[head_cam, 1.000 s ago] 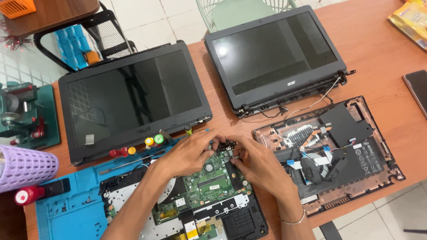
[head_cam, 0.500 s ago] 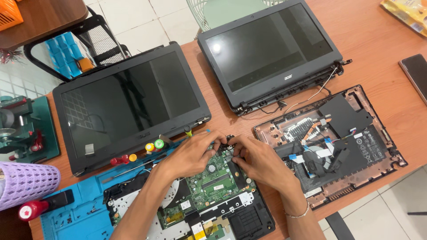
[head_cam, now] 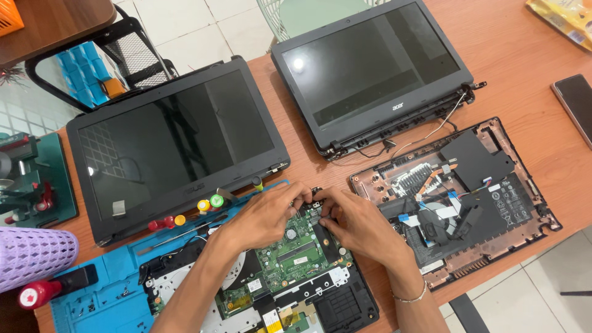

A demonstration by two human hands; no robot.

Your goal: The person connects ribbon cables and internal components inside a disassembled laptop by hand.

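My left hand (head_cam: 266, 215) and my right hand (head_cam: 356, 222) meet at the upper edge of a green motherboard (head_cam: 295, 253) inside an opened laptop base (head_cam: 320, 302). The fingertips of both hands pinch a small dark part at the board's top corner, near a metal hinge bracket; the part itself is mostly hidden by my fingers. The base lies on a blue repair mat (head_cam: 98, 290). A bracelet is on my right wrist.
A detached black laptop screen (head_cam: 172, 142) lies at the left, another (head_cam: 370, 68) at the upper right. A second opened base (head_cam: 468, 191) with cables is at the right. Coloured-handled screwdrivers (head_cam: 185, 216), a purple basket (head_cam: 31, 256) and a phone (head_cam: 576, 102) are nearby.
The view has shifted slightly. Both hands stay at the motherboard's top corner, fingers drawn a little closer together.
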